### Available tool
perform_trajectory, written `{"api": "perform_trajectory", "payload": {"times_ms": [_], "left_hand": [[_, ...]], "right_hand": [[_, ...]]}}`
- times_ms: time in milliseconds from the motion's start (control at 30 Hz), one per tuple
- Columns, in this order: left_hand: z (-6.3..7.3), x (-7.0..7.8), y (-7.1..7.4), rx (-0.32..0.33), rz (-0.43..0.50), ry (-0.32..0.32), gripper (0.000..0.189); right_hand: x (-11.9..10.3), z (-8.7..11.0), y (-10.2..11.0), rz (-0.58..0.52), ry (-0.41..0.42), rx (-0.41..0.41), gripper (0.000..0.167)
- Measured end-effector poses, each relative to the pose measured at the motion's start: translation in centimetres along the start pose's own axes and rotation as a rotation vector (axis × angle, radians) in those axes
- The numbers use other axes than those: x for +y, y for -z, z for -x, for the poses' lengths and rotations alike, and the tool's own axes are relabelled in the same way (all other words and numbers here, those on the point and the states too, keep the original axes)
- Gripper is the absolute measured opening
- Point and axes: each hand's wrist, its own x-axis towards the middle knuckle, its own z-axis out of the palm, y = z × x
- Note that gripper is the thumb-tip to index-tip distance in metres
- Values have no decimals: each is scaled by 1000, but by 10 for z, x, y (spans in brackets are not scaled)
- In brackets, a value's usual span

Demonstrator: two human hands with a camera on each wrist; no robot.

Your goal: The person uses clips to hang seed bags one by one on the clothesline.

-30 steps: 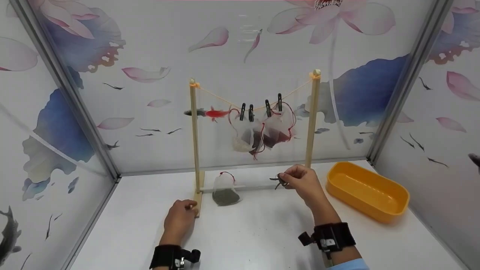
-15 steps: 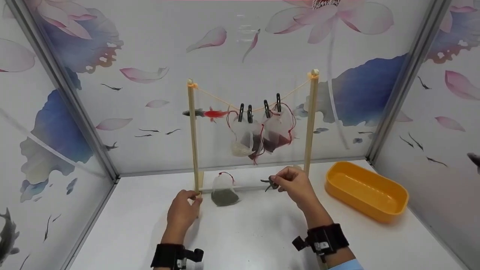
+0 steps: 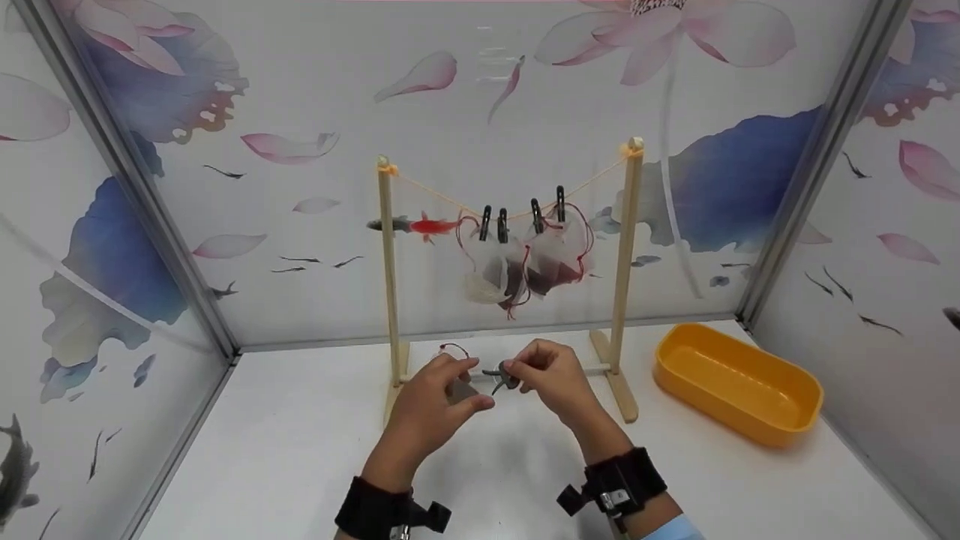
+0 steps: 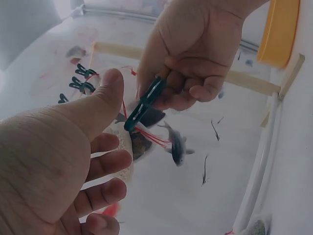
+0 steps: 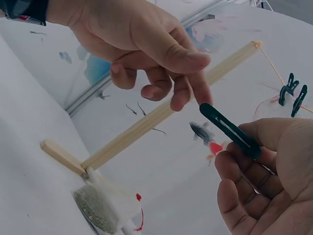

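My right hand (image 3: 559,382) pinches a dark green clothespin (image 5: 230,129) between thumb and fingers, its forked end pointing left toward the other hand. My left hand (image 3: 424,405) faces it, thumb and fingers spread apart with nothing between them, fingertips close to the clothespin. Behind the left hand a drawstring mesh bag of green grains (image 5: 98,208) stands on the table, mostly hidden in the head view. Above, several filled mesh bags with red drawstrings (image 3: 555,274) hang from an orange cord (image 3: 435,193), held by dark clothespins (image 3: 502,225).
The cord sags between two wooden posts, left (image 3: 388,285) and right (image 3: 624,262), joined low down by a white rod (image 3: 596,369). A yellow-orange plastic tray (image 3: 739,382) stands at the right. Flower-printed panels (image 3: 322,75) enclose the back and sides.
My left hand has left the foot of the left post and moved right, its fingers spreading. My right hand has carried the clothespin left, so the two hands are now close together.
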Motion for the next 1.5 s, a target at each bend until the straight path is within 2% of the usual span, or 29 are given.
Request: {"api": "perform_trajectory", "payload": {"times_ms": [233, 433, 667, 833, 967, 1067, 1200, 1333, 1500], "left_hand": [[4, 7, 4, -28, -77, -24, 59], [7, 8, 7, -54, -144, -21, 54], [9, 7, 8, -11, -228, -75, 54], [10, 4, 9, 41, -233, -122, 43], [13, -1, 13, 84, -244, -120, 36], [14, -6, 21, 124, -268, -90, 32], [16, -14, 31, 187, -300, -38, 22], [18, -19, 37, 199, -308, 14, 15], [20, -19, 41, 186, -287, 21, 12]], "right_hand": [[1, 4, -15, -28, 27, -79, 17], [0, 6, -19, -62, 40, -91, 20], [3, 6, -22, -90, 6, -75, 15], [5, 6, -24, -109, -17, -73, 14], [12, 2, -28, -109, -66, -74, 19], [25, -7, -35, -40, -117, -57, 21], [47, -26, -50, 172, -145, -60, 22], [67, -44, -63, 355, -135, -113, 39], [79, -65, -72, 393, -112, -153, 52]]}}
